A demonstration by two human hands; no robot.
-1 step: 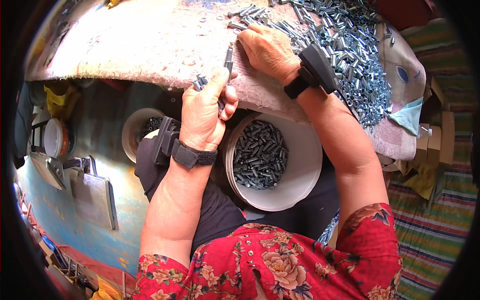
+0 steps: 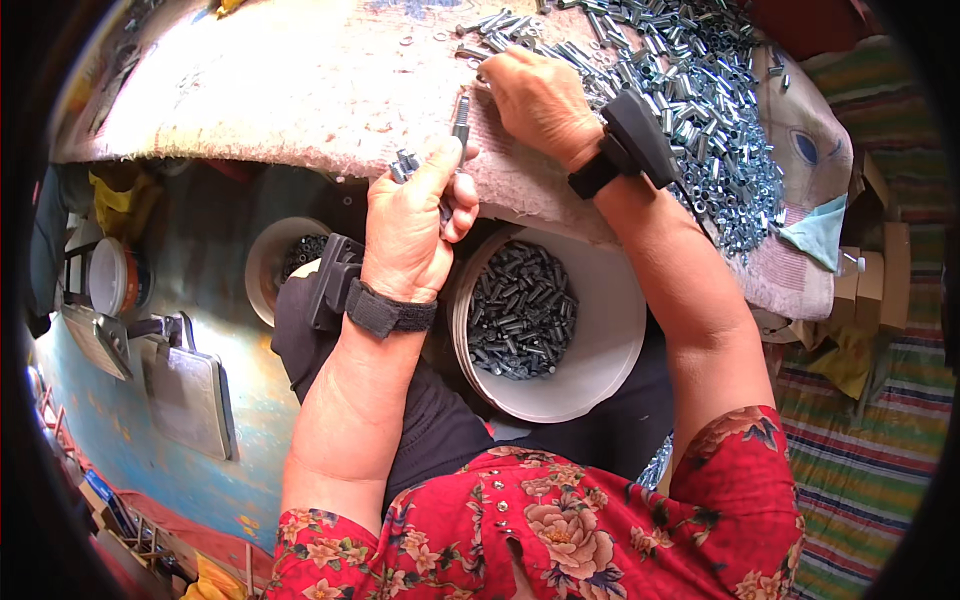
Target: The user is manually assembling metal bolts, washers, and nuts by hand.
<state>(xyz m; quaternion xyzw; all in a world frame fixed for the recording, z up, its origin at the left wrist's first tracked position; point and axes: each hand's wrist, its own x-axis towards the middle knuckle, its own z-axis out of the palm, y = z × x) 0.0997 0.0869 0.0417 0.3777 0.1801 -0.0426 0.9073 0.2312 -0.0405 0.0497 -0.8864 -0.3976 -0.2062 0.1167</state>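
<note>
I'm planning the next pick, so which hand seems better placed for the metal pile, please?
Likely the right hand: it is beside the metal pile, while the left hand holds a threaded piece.

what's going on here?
Someone is handling small metal parts at a cloth-covered table. The left hand holds a few bolts, one threaded end sticking out past the thumb. The right hand is down on the cloth beside a loose metal pile; I can't see whether it grips anything. A bucket below holds dark metal pieces.
</note>
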